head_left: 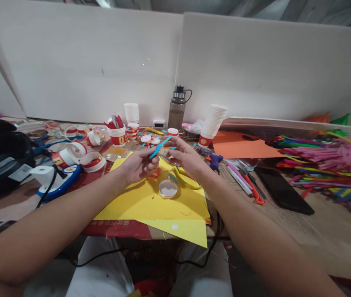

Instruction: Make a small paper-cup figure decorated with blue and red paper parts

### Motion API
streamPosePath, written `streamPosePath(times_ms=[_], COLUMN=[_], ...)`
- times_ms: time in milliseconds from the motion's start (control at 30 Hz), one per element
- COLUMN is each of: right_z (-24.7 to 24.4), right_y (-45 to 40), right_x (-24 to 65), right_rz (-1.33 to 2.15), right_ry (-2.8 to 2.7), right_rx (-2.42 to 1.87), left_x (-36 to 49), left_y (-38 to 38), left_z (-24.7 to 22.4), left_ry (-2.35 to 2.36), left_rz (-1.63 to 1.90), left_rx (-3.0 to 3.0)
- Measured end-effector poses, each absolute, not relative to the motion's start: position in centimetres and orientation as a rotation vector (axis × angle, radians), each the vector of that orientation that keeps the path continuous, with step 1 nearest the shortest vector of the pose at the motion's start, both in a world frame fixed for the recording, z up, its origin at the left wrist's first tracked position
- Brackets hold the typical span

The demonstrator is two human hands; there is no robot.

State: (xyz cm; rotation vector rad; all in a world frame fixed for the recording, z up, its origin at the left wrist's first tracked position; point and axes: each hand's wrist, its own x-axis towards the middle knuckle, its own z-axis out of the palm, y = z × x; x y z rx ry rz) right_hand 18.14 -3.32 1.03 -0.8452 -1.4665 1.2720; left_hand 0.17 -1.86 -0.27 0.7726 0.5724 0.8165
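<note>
Above the yellow paper (144,208), the left hand (141,164) pinches the blue strip (159,149) — seemingly to leave its tip free — while the right hand (185,157), loosely open, is near this tip, touching or not I cannot tell, with scissors (190,182) below, probably for easy reach.

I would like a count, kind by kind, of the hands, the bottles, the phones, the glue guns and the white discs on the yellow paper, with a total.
Hands (left hand, right hand): 2
Bottle: 1
Phone: 1
Glue gun: 1
White disc: 1
Total: 6
</note>
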Motion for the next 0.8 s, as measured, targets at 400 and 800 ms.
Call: streamPosePath(times_ms=[400,800], right_z=[0.4,0.3], right_y=[-2.7,-2.6], right_x=[18.1,18.3], right_rz=[1.074,0.989], right_ry=[-1.515,-1.536], right_rx=[-1.026,-1.144], left_x=[1.0,0.8], left_y=[-2.2,-2.0], left_z=[-1.2,-1.9], left_ry=[0.718,0.787], left_rz=[0.776,1.036], left_rx=[0.960,1.254])
